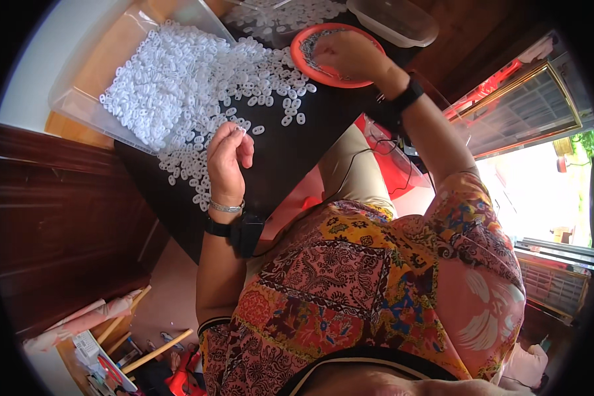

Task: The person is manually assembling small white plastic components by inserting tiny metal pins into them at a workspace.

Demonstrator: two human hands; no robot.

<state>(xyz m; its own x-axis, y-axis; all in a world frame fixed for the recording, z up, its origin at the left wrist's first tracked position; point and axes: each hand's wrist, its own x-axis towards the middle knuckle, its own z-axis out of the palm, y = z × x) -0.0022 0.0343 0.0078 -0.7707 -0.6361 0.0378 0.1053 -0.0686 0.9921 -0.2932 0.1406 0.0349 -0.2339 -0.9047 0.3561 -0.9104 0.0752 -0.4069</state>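
At one o'clock on black tabletop (274, 175): orange bowl (345, 84), small metal pieces (308, 47); right hand (353, 56) in it, grip cannot be told. Ten o'clock: left hand (228, 158), pinching white piece (242, 130). Eleven: white two-holed ovals (171, 79) heaped in clear bin (86, 112).

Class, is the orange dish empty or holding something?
Holding something: small grey pieces show inside the orange dish, beside the right hand. How full, I cannot tell.
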